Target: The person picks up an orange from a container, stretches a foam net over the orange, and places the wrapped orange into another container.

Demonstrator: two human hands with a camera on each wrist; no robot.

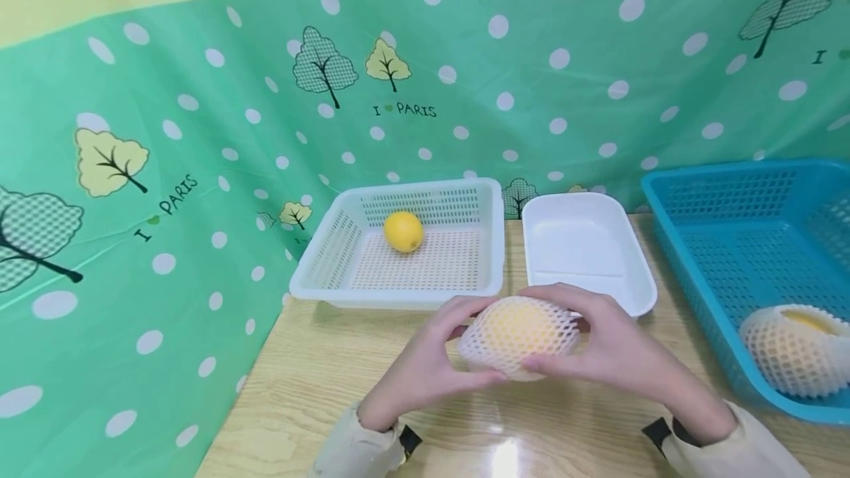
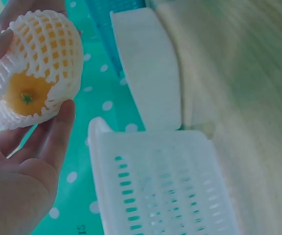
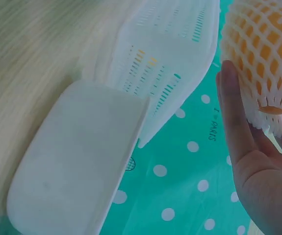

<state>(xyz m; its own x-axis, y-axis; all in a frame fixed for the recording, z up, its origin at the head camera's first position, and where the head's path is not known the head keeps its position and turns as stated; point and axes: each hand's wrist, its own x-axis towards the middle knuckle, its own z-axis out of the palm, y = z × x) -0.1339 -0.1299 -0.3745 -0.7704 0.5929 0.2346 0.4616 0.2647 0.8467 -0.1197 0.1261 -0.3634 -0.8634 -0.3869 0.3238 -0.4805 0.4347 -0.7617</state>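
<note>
Between both hands, above the table's front part, is an orange [image 1: 521, 327] in a white foam net [image 2: 50, 41]. My left hand [image 1: 428, 360] grips its left side, fingers at the top and thumb underneath. On the other side my right hand [image 1: 614, 338] holds it the same way. The left wrist view shows the net's open end, with the bare orange peel and a green stem star. In the right wrist view the net covers most of the fruit, and my right hand [image 3: 263, 171] is partly cut off by the frame.
A white perforated basket [image 1: 405, 297] with a yellow lemon [image 1: 403, 231] stands at the back left. Beside it is a small white tray [image 1: 578, 246]. To the right, a blue basket [image 1: 690, 271] contains another netted fruit [image 1: 793, 360]. Behind hangs a green dotted cloth [image 1: 465, 109].
</note>
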